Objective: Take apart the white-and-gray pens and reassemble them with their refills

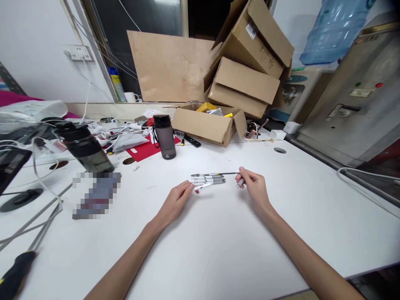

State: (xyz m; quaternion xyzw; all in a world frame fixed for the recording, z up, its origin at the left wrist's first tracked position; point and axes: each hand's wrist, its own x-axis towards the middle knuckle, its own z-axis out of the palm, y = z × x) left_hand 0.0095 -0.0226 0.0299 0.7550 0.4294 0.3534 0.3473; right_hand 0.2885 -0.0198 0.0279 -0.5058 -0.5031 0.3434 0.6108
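Several slim pens (208, 180) with white and grey barrels lie side by side on the white table. At their near left end my left hand (176, 200) is closed, pinching a whitish, see-through pen barrel (203, 187). To the right of the pens, my right hand (254, 187) is closed with thumb and forefinger on a thin dark pen refill (228, 173), which points left toward the row. A short grey pen part (240, 182) shows under those fingers. The refill's left end overlaps the row, so I cannot tell whether it touches.
A dark water bottle (165, 139) stands behind the pens, another bottle (86, 148) farther left. An open cardboard box (203, 125) sits at the back beneath stacked boxes. Cables, a red sheet (144, 151) and a blurred-out flat object (98, 196) lie left.
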